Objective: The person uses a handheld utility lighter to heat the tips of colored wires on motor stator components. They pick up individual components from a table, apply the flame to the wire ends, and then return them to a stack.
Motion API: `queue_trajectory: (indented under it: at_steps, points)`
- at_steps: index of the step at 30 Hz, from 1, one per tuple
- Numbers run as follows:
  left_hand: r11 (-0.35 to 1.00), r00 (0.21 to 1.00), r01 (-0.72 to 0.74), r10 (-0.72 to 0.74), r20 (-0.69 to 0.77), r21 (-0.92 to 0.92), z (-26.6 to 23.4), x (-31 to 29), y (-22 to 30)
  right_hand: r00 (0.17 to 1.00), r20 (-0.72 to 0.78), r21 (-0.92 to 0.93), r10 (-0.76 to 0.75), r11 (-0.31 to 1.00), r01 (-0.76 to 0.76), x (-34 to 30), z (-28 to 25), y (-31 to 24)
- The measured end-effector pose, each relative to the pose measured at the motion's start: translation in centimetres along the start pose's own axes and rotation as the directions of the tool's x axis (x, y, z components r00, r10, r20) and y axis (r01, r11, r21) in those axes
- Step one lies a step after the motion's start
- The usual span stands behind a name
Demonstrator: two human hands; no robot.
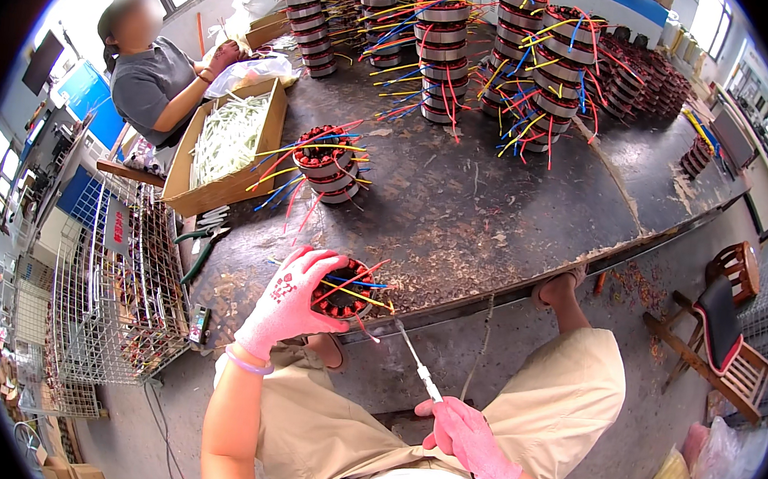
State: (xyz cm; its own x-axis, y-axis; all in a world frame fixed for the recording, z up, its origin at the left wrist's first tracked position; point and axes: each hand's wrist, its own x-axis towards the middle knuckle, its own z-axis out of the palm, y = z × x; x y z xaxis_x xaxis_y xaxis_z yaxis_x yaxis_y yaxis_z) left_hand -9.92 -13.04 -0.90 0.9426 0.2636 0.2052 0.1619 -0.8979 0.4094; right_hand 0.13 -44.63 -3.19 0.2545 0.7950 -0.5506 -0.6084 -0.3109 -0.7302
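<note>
At the table's near edge my left hand [295,297], in a pink glove, grips a motor stator [344,303] from its left side. Red, blue and yellow wires stick out of the stator's top. My right hand [468,437], also gloved in pink, is closed around a slim tool [424,371] with a white handle and a thin metal shaft. Its tip points up and left, close to the end of a yellow wire; whether they touch I cannot tell. Just beyond stands a short stack of stators [328,166] with wires hanging out.
Tall stator stacks [441,57] line the table's far side. A cardboard box [231,140] of white sleeves stands at left, near a seated person [151,72]. Green-handled pliers [197,258] lie by the left edge, beside a wire basket [122,292]. A chair [720,330] stands at right.
</note>
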Motion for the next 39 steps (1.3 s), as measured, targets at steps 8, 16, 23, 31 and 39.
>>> queue_trajectory:
  at_steps: [8, 16, 23, 31, 39]
  points:
    - [0.998, 1.0, 0.027, -0.027, 0.011, -0.05, 0.2, 0.0, -0.2, 1.0, 0.001, -0.023, -0.021, 1.0, 0.021, 0.2, 0.0, -0.1]
    - [1.0, 1.0, 0.007, -0.007, -0.012, 0.003, 0.4, -0.1, -0.2, 1.0, -0.01, -0.075, -0.013, 0.997, 0.013, 0.1, 0.1, -0.6]
    - [0.999, 0.999, 0.038, -0.038, 0.006, -0.006, 0.3, -0.2, -0.1, 1.0, -0.012, -0.019, 0.0, 1.0, -0.001, -0.1, -0.1, -0.4]
    - [0.998, 0.998, 0.06, -0.06, -0.013, 0.006, 0.2, -0.2, 0.8, 1.0, 0.008, -0.024, -0.026, 0.999, 0.026, 0.2, -0.1, -0.5]
    - [0.995, 0.996, 0.09, -0.091, 0.004, 0.04, 0.2, -0.3, 1.0, 0.999, -0.041, -0.054, -0.001, 0.999, -0.002, 0.0, -0.2, -0.6]
